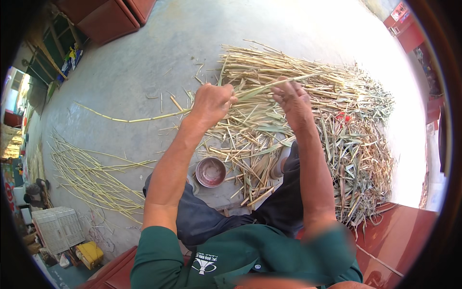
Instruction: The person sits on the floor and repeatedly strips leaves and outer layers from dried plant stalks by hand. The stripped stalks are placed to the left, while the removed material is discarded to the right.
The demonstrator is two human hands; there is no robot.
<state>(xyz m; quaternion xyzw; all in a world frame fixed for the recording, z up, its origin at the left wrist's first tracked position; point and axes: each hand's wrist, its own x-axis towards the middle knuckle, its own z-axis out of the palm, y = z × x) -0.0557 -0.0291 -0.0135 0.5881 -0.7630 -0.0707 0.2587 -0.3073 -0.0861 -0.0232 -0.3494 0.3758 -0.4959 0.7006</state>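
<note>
Green shirt [231,253] fills the bottom, with dark trousers [199,212] above. The left hand [211,103] is closed around a long stalk [127,121] that reaches right across the straw [284,65]. The right hand's [292,100] curled fingers meet the stalk; whether they grip, I cannot tell. A bowl [211,172] stands between the feet.

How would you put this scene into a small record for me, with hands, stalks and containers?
Left hand: closed around a long pale-green stalk
Right hand: farther along that stalk, fingers bent; grip unclear
Ahead, to the right: heap of dry straw-coloured stalks
At left: loose thin greenish stalks on grey floor
Between the feet: reddish bowl
Lower left: white lattice crate
</note>
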